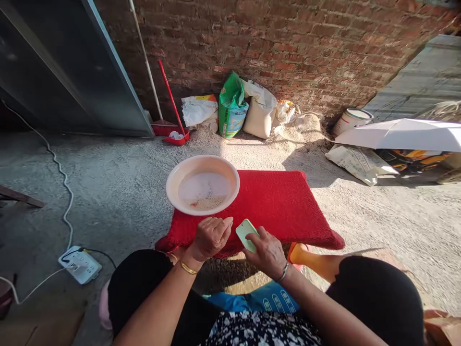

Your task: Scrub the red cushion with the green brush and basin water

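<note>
My right hand (267,252) grips a pale green phone case (245,232), tilted, with its shallow inner side facing up. To the left of it, my left hand (212,236) is closed with thumb and fingers pressed together; whatever it pinches, if anything, is too small to see. The two hands are apart, above the near edge of a low table covered with red plush cloth (273,202). A wide pale pink basin (173,192) stands on the cloth's left part, just beyond my left hand. Small grainy bits and a reddish speck lie in the basin.
Against the brick wall (306,53) stand a green sack (232,108), a white sack (260,115) and a red dustpan (177,138). A power strip (79,265) with cables lies on the floor at left. A white umbrella (403,134) sits at right.
</note>
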The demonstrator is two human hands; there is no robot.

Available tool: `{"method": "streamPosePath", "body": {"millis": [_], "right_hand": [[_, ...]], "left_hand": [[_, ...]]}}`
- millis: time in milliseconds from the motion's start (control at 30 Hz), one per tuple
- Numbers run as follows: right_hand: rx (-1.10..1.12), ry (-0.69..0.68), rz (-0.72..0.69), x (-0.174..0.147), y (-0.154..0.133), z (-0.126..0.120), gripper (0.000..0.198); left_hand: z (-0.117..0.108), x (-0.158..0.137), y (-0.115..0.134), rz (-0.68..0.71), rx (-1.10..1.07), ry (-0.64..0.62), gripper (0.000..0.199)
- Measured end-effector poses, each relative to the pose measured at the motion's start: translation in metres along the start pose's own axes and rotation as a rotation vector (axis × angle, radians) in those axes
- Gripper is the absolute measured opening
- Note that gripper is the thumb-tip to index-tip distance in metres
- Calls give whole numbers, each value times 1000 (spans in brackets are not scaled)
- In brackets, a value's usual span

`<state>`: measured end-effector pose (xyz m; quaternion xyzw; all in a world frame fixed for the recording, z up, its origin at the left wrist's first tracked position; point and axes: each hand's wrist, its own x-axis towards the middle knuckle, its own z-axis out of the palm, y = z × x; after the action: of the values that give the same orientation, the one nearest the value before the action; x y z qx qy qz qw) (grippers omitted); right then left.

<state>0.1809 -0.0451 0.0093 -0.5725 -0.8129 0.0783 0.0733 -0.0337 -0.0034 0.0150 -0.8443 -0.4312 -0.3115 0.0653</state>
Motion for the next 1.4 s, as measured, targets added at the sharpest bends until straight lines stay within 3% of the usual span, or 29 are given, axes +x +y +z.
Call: {"method": "streamPosePath", "body": {"millis": [133,233,300,400,467,600,700,800,900,1033,1133,1267,1400], "right_hand": [[2,-8,-131,26,-34,-1,23],[35,-38,-56,31,-22,6,24],[83,-8,46,33,-7,16,21],[172,59,192,39,9,32,21],[186,71,242,44,12,39,21],[121,27,273,50,7,39,20],[76,12,306,51,3,38,21],[114,12,316,51,3,38,25],[284,82,288,45,6,39,22],[582,145,189,28,12,32,28],[724,45,144,15,13,23,36],[843,-104,180,9,11,16,39],[808,-5,286,12,6,15,31]], "left_hand": [[-11,-2,-9,-85,-26,53,24],[-7,-5,-10,-179,-49,55,25],[3,-9,-7,-212,-59,-26,27],[27,-14,0,-160,-39,-267,28],[42,-15,3,-136,-29,-347,27],[55,-14,9,-149,-53,-326,41],[54,-12,15,-64,-107,-346,52],[51,-7,21,5,-88,-421,52],[51,-3,24,-13,-36,-458,43],[52,-2,25,-60,-37,-433,31],[53,-6,25,-81,-22,-425,30],[50,-14,25,12,5,-405,35],[30,-19,15,78,28,-193,34]]}}
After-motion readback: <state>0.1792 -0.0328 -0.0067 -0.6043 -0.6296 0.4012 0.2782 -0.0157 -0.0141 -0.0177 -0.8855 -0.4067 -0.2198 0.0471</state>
